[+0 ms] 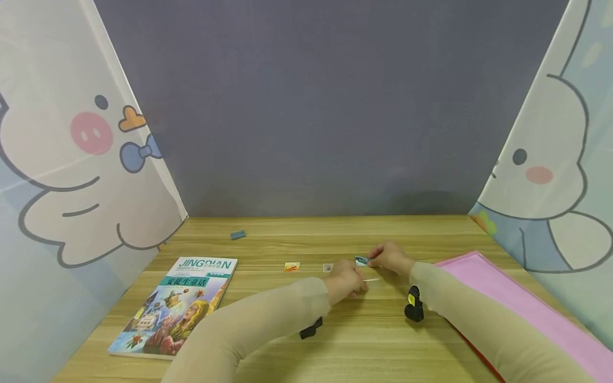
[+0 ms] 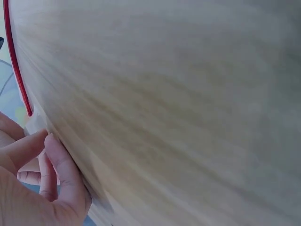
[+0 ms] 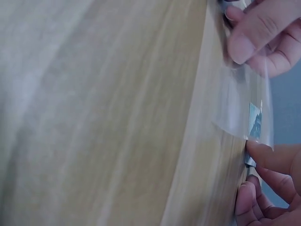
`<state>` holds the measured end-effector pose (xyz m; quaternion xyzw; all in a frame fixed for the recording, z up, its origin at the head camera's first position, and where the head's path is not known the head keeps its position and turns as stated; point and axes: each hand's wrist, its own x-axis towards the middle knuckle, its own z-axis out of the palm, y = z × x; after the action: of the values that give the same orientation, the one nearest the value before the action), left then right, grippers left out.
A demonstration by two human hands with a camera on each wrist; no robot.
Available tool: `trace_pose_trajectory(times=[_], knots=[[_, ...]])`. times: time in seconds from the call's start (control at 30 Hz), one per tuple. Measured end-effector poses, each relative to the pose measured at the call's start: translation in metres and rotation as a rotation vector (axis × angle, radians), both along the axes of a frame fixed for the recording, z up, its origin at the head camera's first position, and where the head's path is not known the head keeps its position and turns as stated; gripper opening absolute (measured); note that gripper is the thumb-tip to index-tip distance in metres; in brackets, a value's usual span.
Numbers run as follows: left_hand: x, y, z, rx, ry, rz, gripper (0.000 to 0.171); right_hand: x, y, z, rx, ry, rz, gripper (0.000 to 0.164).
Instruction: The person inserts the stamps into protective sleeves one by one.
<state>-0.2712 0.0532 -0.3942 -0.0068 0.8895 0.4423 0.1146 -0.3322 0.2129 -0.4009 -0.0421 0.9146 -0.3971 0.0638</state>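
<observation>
Near the middle of the table, my left hand (image 1: 346, 279) pinches a small clear plastic sleeve (image 3: 233, 106) between thumb and index finger. In the head view only a thin bright edge of the sleeve shows. Just beyond it to the right, my right hand (image 1: 390, 257) pinches the right end of a small blue picture stamp (image 1: 362, 261). The right wrist view shows this stamp close against the sleeve; whether it is inside or behind cannot be told. Left of the hands lie a pale stamp (image 1: 328, 268) and an orange-and-yellow stamp (image 1: 292, 266), flat on the wood.
A picture-covered book (image 1: 174, 308) lies at the left of the wooden table (image 1: 354, 346). Along the right lies a pink folder (image 1: 517, 308) with a red edge, partly under the right forearm. A small blue-grey block (image 1: 238, 234) sits at the back left. A dark panel (image 1: 330, 106) stands behind.
</observation>
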Motion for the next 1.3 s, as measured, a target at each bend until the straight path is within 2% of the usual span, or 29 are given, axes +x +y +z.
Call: trace_pose_trajectory(times=[0.2, 0.47, 0.6, 0.77, 0.97, 1.13, 1.3], knots=[[0.003, -0.004, 0.004, 0.053, -0.009, -0.008, 0.019, 0.002, -0.003, 0.001, 0.062, 0.073, 0.002, 0.014], [0.004, -0.012, 0.008, 0.117, -0.026, -0.035, 0.014, 0.004, -0.003, 0.005, 0.064, 0.085, 0.035, 0.015], [0.003, -0.015, 0.01, 0.137, -0.036, -0.045, 0.012, 0.002, -0.001, 0.003, 0.023, 0.077, 0.037, 0.015], [0.001, -0.016, 0.01, 0.168, -0.041, -0.054, 0.012, 0.0, 0.001, -0.002, -0.077, 0.009, 0.006, 0.021], [-0.003, -0.019, 0.009, 0.244, -0.055, -0.102, 0.018, 0.0, 0.003, -0.002, -0.109, -0.043, -0.024, 0.028], [-0.006, -0.024, 0.015, 0.343, -0.068, -0.128, 0.025, 0.001, 0.004, 0.006, -0.158, -0.08, -0.053, 0.031], [-0.011, -0.029, 0.019, 0.391, -0.028, -0.105, 0.018, 0.006, 0.004, 0.022, -0.218, -0.064, -0.029, 0.025]])
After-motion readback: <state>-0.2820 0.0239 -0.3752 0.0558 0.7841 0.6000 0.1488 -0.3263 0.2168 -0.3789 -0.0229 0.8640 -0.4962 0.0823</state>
